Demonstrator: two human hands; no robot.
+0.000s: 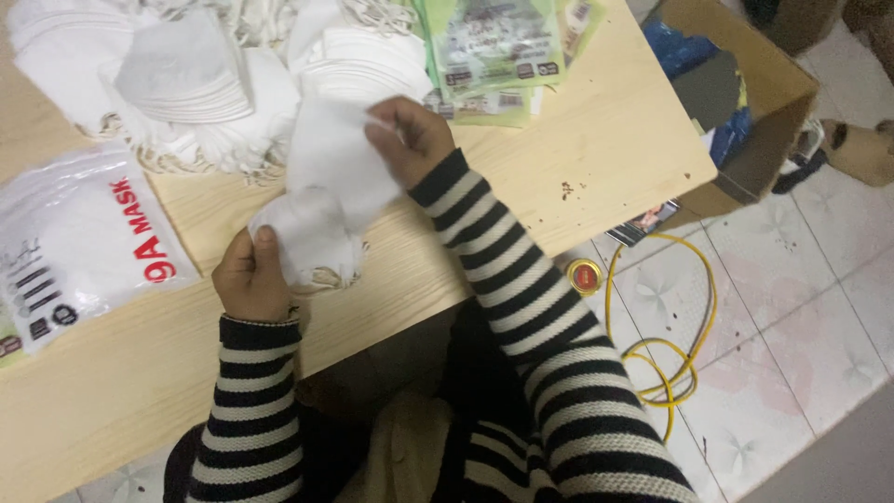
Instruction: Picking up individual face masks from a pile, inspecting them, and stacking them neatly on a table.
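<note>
Pale tiled flooring runs along the right side of the view, beside a light wooden table that takes up most of the frame. An open cardboard box stands on the tiles just off the table's far right corner, with blue and grey contents showing inside. Loose heaps of white face masks cover the far left part of the table. A large sealed white mask packet lies at the left edge. Green printed packets sit fanned at the far edge, next to the heaps. A yellow cable loops on the floor below the table's edge, near a small round red and yellow lid.

Both arms wear black and white striped sleeves. Between the hands, just above the near part of the table, is a small stack of white masks. The left hand is curled closed around the lower end of the stack, thumb up against it. The right hand pinches the upper edge of the top mask between thumb and fingertips. Motion blur softens the stack, so the number of masks in it cannot be judged, though it appears to be several.
</note>
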